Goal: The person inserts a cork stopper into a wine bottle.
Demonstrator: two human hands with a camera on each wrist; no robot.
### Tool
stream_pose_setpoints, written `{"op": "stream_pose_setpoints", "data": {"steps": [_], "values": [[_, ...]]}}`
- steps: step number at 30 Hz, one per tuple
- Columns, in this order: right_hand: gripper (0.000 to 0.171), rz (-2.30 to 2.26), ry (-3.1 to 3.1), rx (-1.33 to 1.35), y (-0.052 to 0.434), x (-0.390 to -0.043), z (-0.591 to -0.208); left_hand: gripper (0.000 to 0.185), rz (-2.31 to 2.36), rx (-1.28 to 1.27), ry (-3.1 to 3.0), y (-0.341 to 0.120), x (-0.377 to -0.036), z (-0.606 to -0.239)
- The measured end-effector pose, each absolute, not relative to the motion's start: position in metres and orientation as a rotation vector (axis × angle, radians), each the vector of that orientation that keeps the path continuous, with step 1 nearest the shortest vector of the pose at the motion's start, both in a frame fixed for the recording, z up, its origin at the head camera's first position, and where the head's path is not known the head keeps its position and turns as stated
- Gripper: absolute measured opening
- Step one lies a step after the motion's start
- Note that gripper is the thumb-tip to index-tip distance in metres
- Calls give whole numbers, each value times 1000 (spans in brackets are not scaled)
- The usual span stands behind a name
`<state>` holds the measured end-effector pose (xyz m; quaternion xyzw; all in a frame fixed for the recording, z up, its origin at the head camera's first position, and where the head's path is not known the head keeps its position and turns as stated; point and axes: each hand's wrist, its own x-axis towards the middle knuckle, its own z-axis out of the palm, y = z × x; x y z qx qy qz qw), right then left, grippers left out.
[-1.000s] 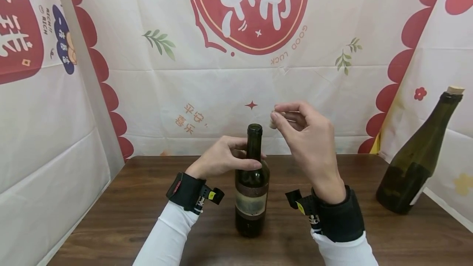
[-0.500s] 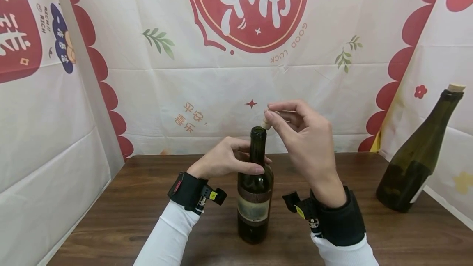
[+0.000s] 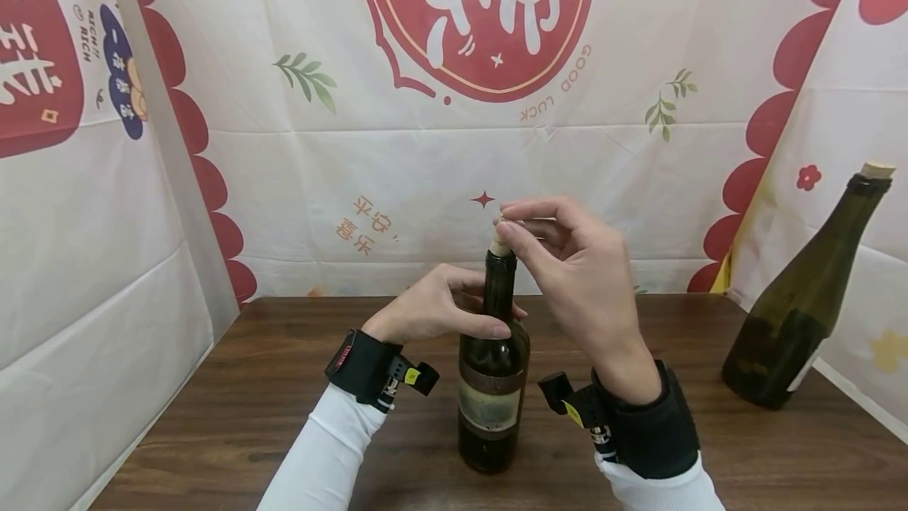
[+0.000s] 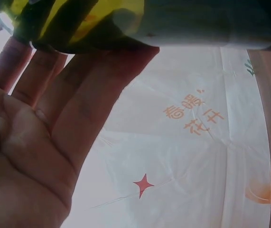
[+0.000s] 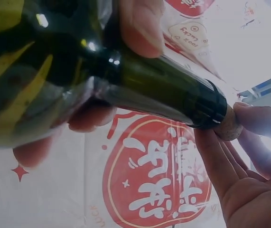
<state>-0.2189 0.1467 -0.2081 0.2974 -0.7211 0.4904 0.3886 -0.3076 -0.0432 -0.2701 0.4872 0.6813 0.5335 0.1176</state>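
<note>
A dark green wine bottle (image 3: 491, 393) with a pale label stands on the table in front of me, tilted slightly. My left hand (image 3: 443, 306) grips it around the base of the neck and the shoulder, thumb in front, fingers behind. Between thumb and fingers, my right hand (image 3: 582, 266) pinches a cork (image 3: 500, 244) at the bottle's mouth. In the right wrist view the cork (image 5: 228, 126) meets the lip of the neck; how deep it sits cannot be made out. The left wrist view shows fingers (image 4: 97, 90) against the green glass.
A second green bottle (image 3: 801, 298), with a cork (image 3: 877, 171) in its mouth, stands tilted at the right side of the table (image 3: 234, 400). Printed white cloth (image 3: 426, 164) with red designs closes off the back and both sides.
My right hand has carried the cork left and down from beside the bottle onto its mouth. My left hand and the gripped bottle have shifted slightly right and nearer.
</note>
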Motion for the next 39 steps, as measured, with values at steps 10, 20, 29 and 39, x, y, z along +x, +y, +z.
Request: {"op": "stream_pose_setpoints", "data": {"steps": [10, 20, 29, 39], "values": [[18, 1246, -1879, 767, 149, -216, -206, 34, 1560, 1436, 1987, -45, -308, -270], [21, 1177, -1902, 782, 150, -217, -207, 34, 1556, 1439, 1988, -45, -309, -270], [26, 1169, -1889, 839, 150, -217, -207, 35, 1557, 1446, 1984, -45, -310, -270], [25, 1164, -1874, 891, 150, -216, -208, 35, 1568, 1451, 1963, -45, -310, -271]]}}
